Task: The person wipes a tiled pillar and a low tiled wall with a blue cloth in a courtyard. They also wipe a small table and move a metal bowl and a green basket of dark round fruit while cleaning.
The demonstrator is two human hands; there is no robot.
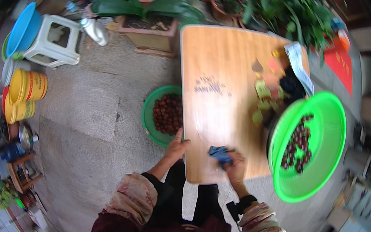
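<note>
My right hand (236, 168) presses a crumpled blue cloth (221, 154) against the wood-grain tabletop (203, 118) near its front end. Blur hides some of the fingers. At the table's left edge is my left hand (177, 149), its thumb over the rim and its fingers along the outer side. Just beyond that hand, a green plastic basin (146, 110) full of reddish-brown round nuts or fruits (168, 113) sits on the floor, partly hidden by the table. A bright green colander (329, 137) with glossy dark-brown ones (298, 147) stands tilted at the table's right side.
Dark cloth-like items (292, 85) and a pale packet (299, 66) lie at the table's back right. Potted plants (148, 26) line the back. On the left are a white plastic stool (56, 41), a blue basin (25, 31), a white bottle (95, 32) and yellow buckets (28, 85).
</note>
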